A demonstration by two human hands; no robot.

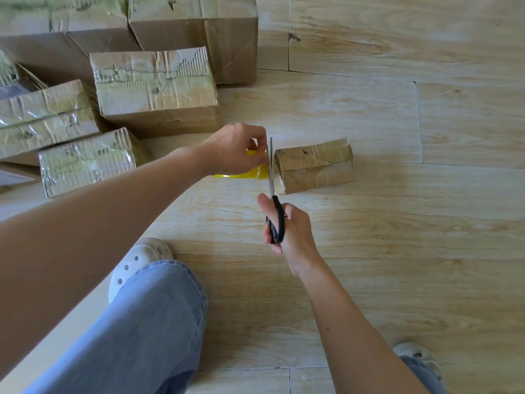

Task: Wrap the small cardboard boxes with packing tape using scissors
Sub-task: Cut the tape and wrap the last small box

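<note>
A small cardboard box point(315, 166) lies on the wooden floor at the centre. Just left of it my left hand point(235, 149) grips a yellow tape roll point(252, 170), mostly hidden under the hand, with a short strip of tape stretched toward the box. My right hand point(287, 228) grips black-handled scissors point(273, 194). Their blades point away from me and stand in the gap between the roll and the box, on the stretched tape.
Several larger taped cardboard boxes point(153, 89) are stacked at the upper left, the nearest point(88, 160) close to my left forearm. My jeans leg point(136, 331) and white shoe point(136, 263) are at the bottom left, another shoe point(417, 356) at the bottom right.
</note>
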